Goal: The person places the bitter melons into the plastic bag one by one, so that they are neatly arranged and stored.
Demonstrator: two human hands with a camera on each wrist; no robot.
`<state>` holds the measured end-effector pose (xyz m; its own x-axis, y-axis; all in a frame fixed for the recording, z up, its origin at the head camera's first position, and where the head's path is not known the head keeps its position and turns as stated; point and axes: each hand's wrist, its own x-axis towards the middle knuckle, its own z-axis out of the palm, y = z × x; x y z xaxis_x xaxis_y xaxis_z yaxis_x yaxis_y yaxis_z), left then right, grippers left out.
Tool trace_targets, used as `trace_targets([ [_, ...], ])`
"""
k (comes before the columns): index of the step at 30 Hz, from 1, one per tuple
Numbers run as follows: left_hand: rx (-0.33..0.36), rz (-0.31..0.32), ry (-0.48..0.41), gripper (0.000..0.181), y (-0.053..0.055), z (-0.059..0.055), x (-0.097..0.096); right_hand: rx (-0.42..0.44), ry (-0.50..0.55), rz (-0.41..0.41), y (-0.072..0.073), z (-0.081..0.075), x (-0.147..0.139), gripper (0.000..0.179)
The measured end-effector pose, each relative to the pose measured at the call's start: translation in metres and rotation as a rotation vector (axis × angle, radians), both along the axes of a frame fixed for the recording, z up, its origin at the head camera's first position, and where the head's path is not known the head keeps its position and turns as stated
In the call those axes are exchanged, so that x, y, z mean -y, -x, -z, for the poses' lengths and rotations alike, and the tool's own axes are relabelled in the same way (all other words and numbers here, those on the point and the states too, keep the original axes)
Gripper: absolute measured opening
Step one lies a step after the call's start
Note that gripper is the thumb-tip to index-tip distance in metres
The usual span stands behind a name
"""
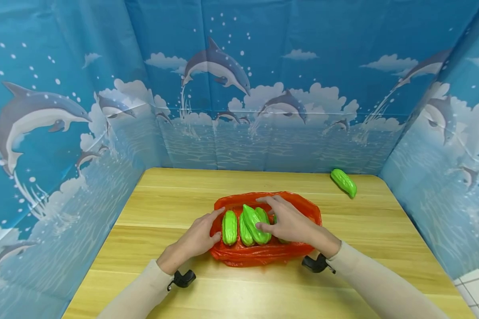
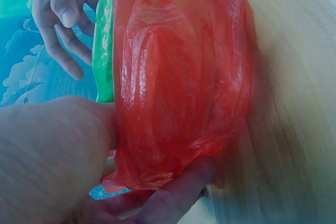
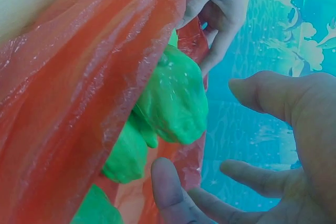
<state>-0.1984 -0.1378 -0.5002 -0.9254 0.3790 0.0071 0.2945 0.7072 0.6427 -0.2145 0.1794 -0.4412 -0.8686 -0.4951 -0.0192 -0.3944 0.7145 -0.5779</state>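
A red plastic bag [image 1: 259, 254] lies on the table with its mouth spread. Inside are several glossy green bitter melons [image 1: 229, 228], their tops uncovered. My left hand [image 1: 197, 235] holds the bag's left edge, its thumb and fingers on either side of the plastic. Over the bag's right half hovers my right hand [image 1: 289, 219], fingers spread and gripping nothing. Below it, one bitter melon [image 3: 176, 95] leans on top of the others. In the left wrist view the bag's side [image 2: 168, 93] hides most of what it contains.
Another bitter melon [image 1: 344, 182] lies alone at the table's back right. A blue dolphin-print curtain [image 1: 263, 133] closes off the back and both sides of the wooden table [image 1: 155, 208]. Each wrist carries a black camera [image 1: 185, 279].
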Motion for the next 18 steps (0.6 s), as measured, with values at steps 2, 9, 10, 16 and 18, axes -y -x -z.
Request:
trace_targets([
  [2, 0.004, 0.000, -0.003, 0.078, -0.0002, -0.0002, -0.0002, 0.000, -0.001, 0.002, -0.0002, -0.0010, -0.0006, 0.078],
  [9, 0.004, -0.001, 0.001, 0.078, -0.0009, 0.0001, -0.0001, 0.016, 0.010, -0.040, -0.0030, 0.0004, 0.0011, 0.079],
  [10, 0.004, 0.000, 0.001, 0.078, -0.0011, 0.0000, 0.0000, 0.017, 0.010, -0.046, -0.0038, 0.0009, 0.0019, 0.079],
  [16, -0.005, 0.006, -0.003, 0.077, -0.0007, 0.0006, 0.0005, 0.029, 0.011, -0.063, -0.0060, 0.0038, 0.0053, 0.079],
  [18, -0.011, 0.008, 0.000, 0.077, -0.0004, 0.0010, 0.0006, 0.033, 0.012, -0.062, -0.0060, 0.0046, 0.0055, 0.076],
])
